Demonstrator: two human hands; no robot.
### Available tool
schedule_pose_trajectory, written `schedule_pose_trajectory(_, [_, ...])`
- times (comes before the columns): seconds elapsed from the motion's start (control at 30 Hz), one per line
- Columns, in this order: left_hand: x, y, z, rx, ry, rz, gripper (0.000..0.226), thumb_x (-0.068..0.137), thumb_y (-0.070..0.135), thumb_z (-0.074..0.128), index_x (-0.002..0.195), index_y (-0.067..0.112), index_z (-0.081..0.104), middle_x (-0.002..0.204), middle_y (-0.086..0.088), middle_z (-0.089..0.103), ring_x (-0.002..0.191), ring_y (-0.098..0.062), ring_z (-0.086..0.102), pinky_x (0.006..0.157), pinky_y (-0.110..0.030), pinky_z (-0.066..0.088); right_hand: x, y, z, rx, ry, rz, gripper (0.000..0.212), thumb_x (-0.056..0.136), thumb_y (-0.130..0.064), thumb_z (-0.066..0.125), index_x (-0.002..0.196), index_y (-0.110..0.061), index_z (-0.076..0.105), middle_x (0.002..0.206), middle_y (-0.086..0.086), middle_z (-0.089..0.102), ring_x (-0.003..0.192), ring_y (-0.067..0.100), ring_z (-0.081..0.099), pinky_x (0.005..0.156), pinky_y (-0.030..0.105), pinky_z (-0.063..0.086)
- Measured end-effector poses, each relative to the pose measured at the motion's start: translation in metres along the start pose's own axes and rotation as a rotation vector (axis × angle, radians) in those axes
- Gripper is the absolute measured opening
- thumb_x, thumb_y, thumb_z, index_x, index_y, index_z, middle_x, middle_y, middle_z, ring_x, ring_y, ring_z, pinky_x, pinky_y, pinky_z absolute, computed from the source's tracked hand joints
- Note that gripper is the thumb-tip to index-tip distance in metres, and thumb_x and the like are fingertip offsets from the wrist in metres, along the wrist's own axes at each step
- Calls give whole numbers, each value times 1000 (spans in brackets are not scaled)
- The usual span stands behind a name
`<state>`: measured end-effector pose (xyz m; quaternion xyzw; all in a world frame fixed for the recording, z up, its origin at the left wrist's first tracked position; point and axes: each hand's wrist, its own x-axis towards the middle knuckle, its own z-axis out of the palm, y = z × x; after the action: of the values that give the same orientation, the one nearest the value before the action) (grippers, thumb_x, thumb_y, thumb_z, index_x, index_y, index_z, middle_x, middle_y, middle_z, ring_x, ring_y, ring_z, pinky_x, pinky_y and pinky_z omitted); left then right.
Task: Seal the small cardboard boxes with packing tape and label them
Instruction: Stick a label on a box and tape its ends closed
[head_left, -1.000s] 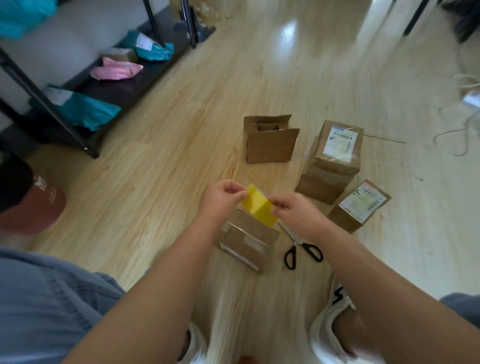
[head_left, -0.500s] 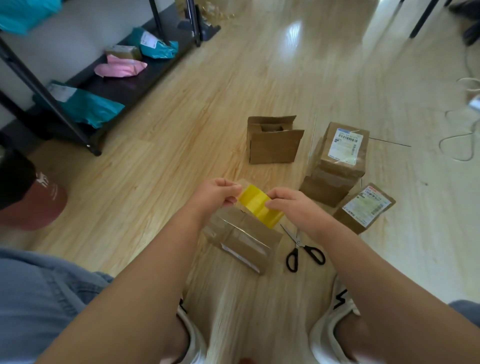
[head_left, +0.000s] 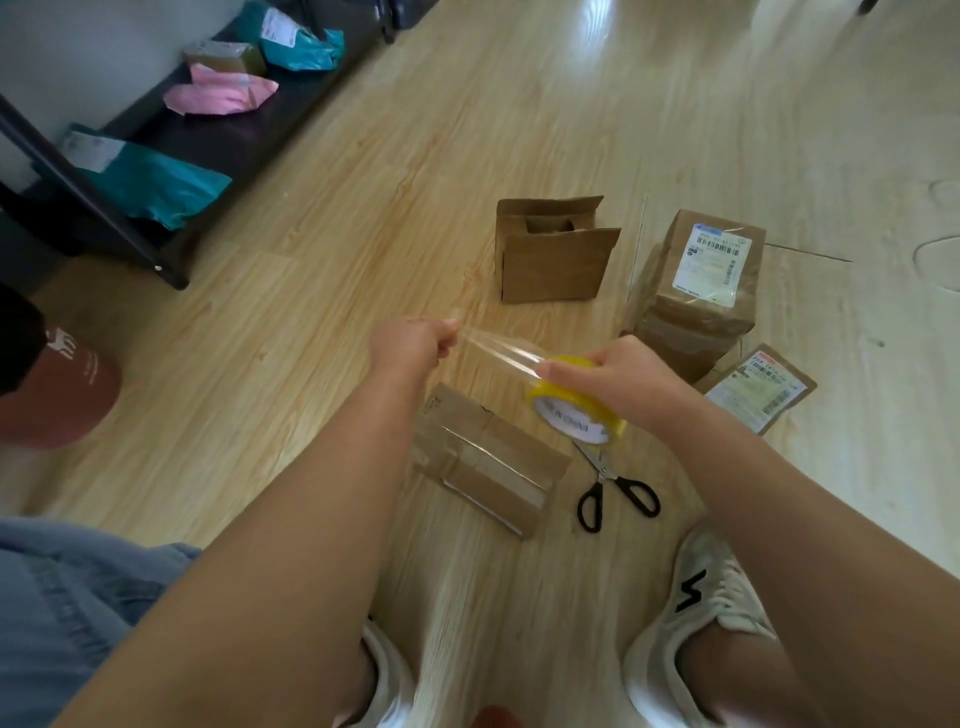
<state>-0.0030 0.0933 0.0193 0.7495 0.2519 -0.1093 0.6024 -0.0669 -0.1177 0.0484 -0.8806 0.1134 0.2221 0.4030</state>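
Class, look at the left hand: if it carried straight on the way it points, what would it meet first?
Probably the open cardboard box ahead of the left hand; only bare floor lies between, though depth is unclear.

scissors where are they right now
In the head view, the scissors lie on the floor right of centre, between the taped box and the right shoe, just under the tape roll.

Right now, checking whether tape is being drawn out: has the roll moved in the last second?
Yes. The tape roll shifted right, from over the floor box to over the scissors tips, in the right hand.
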Motion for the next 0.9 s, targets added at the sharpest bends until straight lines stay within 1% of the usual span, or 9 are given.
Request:
schedule_pose_trajectory(0.07, [6, 0, -1, 6, 7, -11, 18, 86, 11, 74, 69, 8, 68, 71, -3, 66, 62, -13, 57, 64, -26, 47, 0, 9, -4, 122, -27, 47, 76, 74, -71, 68, 86, 4, 69, 71, 11, 52, 66, 21, 48, 65, 32, 38])
schedule_pose_trajectory(0.13, [14, -4, -1, 13, 52, -62, 20, 85, 11, 75, 67, 8, 67, 69, -4, 64, 61, -15, 56, 66, -29, 47, 1, 15, -8, 171, -30, 74, 76, 75, -70, 67, 97, 2, 73, 75, 15, 63, 73, 22, 56, 70, 30, 42])
schedule_pose_trajectory(0.2, [24, -10, -7, 25, 133, -131, 26, 85, 11, 75, 62, 8, 64, 67, -6, 62, 65, -20, 58, 71, -32, 49, 0, 24, -12, 147, -27, 126, 71, 74, -67, 70, 97, 0, 74, 71, 10, 59, 71, 19, 56, 66, 27, 39])
schedule_pose_trajectory(0.27, [29, -17, -14, 63, 131, -155, 24, 84, 11, 75, 63, 7, 64, 70, -7, 63, 67, -20, 59, 72, -33, 50, -2, 39, -16, 135, -17, 180, 64, 68, -67, 73, 86, -6, 76, 67, 4, 61, 68, 19, 58, 64, 28, 41])
schedule_pose_trajectory(0.37, [27, -31, -13, 161, 87, -182, 18, 80, 12, 77, 67, 4, 68, 76, -11, 68, 65, -21, 60, 75, -36, 53, -1, 56, -11, 72, -22, 258, 61, 71, -63, 75, 89, -5, 74, 75, 17, 65, 71, 28, 65, 66, 35, 51])
schedule_pose_trajectory(0.47, [23, -43, -10, 273, 149, -208, 15, 73, 14, 75, 78, 0, 74, 79, -14, 70, 68, -25, 61, 76, -42, 57, 7, 64, 7, -36, -44, 300, 47, 79, -58, 74, 71, -14, 59, 61, 3, 49, 54, 17, 45, 50, 27, 34])
schedule_pose_trajectory(0.6, [25, -56, -7, 371, 132, -160, 17, 74, 13, 72, 60, 7, 66, 69, -11, 63, 67, -26, 59, 65, -35, 47, 16, 77, 25, -117, -31, 286, 56, 79, -59, 73, 58, -20, 40, 51, -5, 30, 45, 12, 27, 50, 29, 22])
schedule_pose_trajectory(0.73, [31, -65, -3, 366, 123, -136, 21, 81, 22, 76, 80, 1, 74, 77, -12, 67, 72, -26, 60, 69, -34, 46, 20, 82, 31, -187, 14, 270, 60, 80, -60, 71, 55, -19, 35, 45, -6, 28, 42, 13, 27, 49, 30, 21])
schedule_pose_trajectory(0.9, [39, -72, 0, 369, 106, -111, 22, 84, 28, 76, 71, 12, 70, 78, -7, 68, 77, -25, 62, 73, -32, 45, 23, 85, 34, -250, 42, 262, 59, 80, -64, 68, 59, -14, 44, 45, -3, 32, 42, 15, 33, 48, 29, 26])
